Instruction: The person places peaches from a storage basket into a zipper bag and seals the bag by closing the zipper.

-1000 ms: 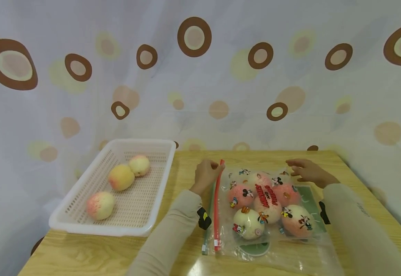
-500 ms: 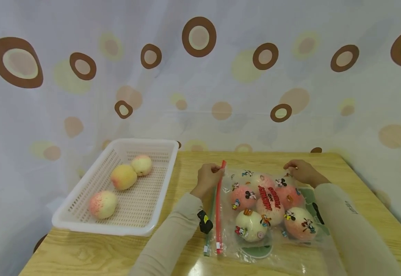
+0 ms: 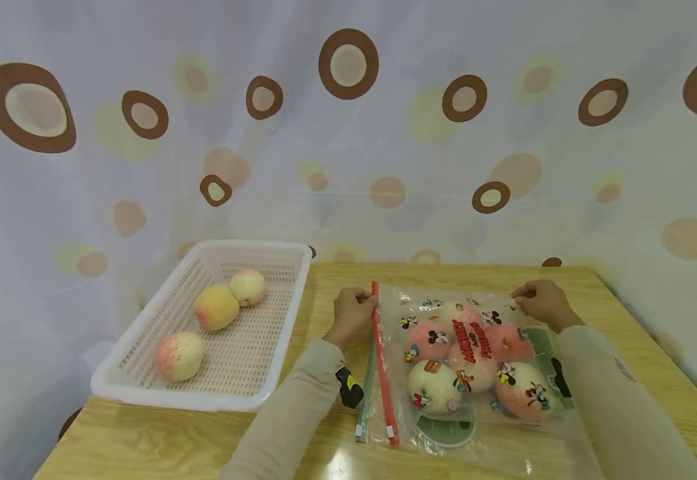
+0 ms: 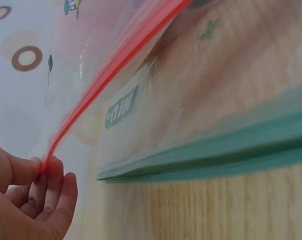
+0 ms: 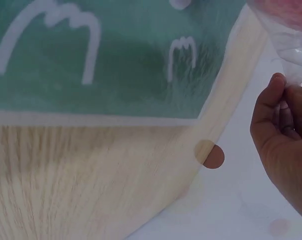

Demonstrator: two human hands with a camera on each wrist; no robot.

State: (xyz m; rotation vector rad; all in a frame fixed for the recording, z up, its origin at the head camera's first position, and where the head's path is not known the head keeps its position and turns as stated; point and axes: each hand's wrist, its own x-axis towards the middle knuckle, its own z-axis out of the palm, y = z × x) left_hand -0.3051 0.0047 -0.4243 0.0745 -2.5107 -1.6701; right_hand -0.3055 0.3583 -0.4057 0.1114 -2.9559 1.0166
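A clear zipper bag [image 3: 396,300] with a red closure strip [image 4: 98,85] and cartoon prints holds several peaches [image 3: 435,388]. My left hand [image 3: 351,317] pinches the far end of the strip between thumb and fingers. At the bag's far right corner, my right hand [image 3: 543,303] pinches the clear plastic, as the right wrist view also shows. The bag's far side is raised over a second zipper bag with a green strip [image 4: 216,150] and green print, lying flat on the table. Much of that lower bag is covered.
Left on the wooden table [image 3: 138,437] stands a white plastic basket [image 3: 288,320] with a yellow peach [image 3: 216,308] and two pale pink peaches, one near [image 3: 180,357] and one far [image 3: 248,287]. A spotted curtain [image 3: 384,133] hangs behind the table.
My right hand, loosely spread beside the bag a second ago, now pinches its corner and has moved slightly right. The left hand has drawn the strip's far end a little left; the bag looks flatter.
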